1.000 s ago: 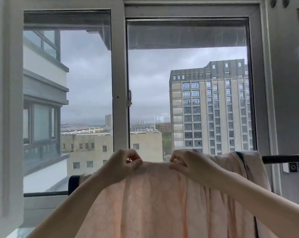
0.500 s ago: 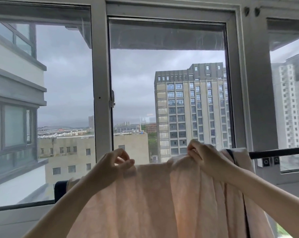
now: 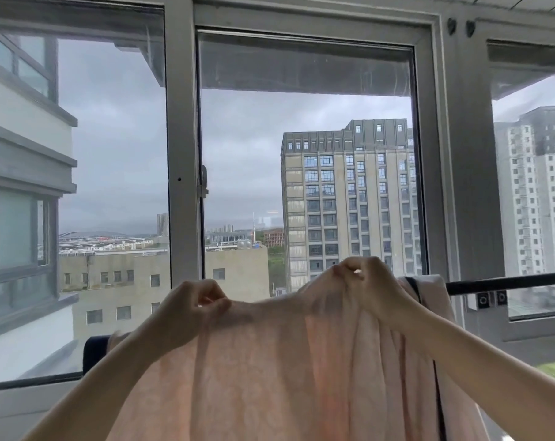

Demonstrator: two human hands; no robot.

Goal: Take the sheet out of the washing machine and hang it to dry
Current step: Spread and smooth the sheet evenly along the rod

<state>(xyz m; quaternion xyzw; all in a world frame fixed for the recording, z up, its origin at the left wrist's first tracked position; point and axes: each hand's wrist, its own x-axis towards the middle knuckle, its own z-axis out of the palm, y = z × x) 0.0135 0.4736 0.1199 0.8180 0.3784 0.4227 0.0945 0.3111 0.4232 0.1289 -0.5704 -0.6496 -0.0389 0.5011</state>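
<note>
Pale pink fabric, the sheet [image 3: 270, 377], is raised in front of the window [image 3: 305, 186] and hangs down past the bottom of the view. Its upper edge is pinched by both hands. The left hand [image 3: 190, 308] grips the edge with fingers curled over the cloth. The right hand [image 3: 370, 281] grips a bunched fold higher up, so the edge slopes upward from left to right.

A dark rail [image 3: 508, 281] runs across behind the sheet at about the height of the right hand. A folded portion of pink cloth with a dark trim [image 3: 429, 300] is draped over this rail just right of the right hand. A dark end piece [image 3: 93, 353] shows at the lower left; whether it belongs to the rail or to the cloth cannot be told.

Step in hand, as judged: spreading the sheet along the rail.

Recommended procedure:
1. Keep both pinches firm; damp cloth is likely to be heavy and prone to slipping.
2. Level the two hands so the edge runs parallel to the rail.
3. Draw the hands apart to remove the gathered folds under the right hand.
4. Lay the edge over the rail evenly before letting go.
</note>
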